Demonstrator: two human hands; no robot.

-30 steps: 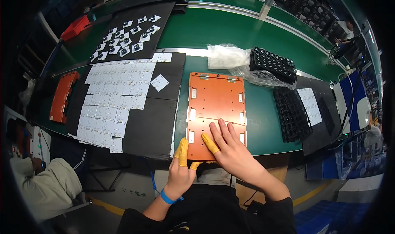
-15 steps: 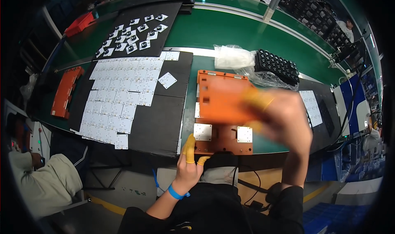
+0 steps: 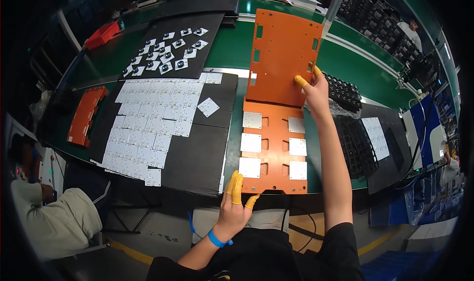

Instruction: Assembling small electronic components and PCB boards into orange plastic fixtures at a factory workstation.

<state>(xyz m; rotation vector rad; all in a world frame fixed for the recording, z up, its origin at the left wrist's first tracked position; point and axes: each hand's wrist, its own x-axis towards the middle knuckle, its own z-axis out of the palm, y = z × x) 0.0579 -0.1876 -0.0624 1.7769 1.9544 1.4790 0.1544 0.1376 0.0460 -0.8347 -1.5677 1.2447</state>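
An orange hinged fixture lies in front of me, its base point(image 3: 275, 157) flat and its lid point(image 3: 281, 49) raised nearly upright at the far end. Several square white circuit boards point(image 3: 250, 143) sit in two columns on the base. My right hand point(image 3: 316, 91) grips the lid by its right edge, a yellow-covered finger across the inner face. Closed round the base's near left corner is my left hand point(image 3: 234, 207), yellow finger cots on its fingertips and a blue band at the wrist.
To the left, rows of white boards point(image 3: 148, 118) cover a black mat; beyond are boards with black round parts point(image 3: 165, 56). Another orange fixture point(image 3: 86, 115) lies far left. Black trays point(image 3: 353, 142) and a white board sheet point(image 3: 375, 138) are at right. A person's sleeve point(image 3: 64, 217) shows lower left.
The lid has swung up and away from me in my right hand, uncovering the boards on the base. My left hand stays at the near left corner.
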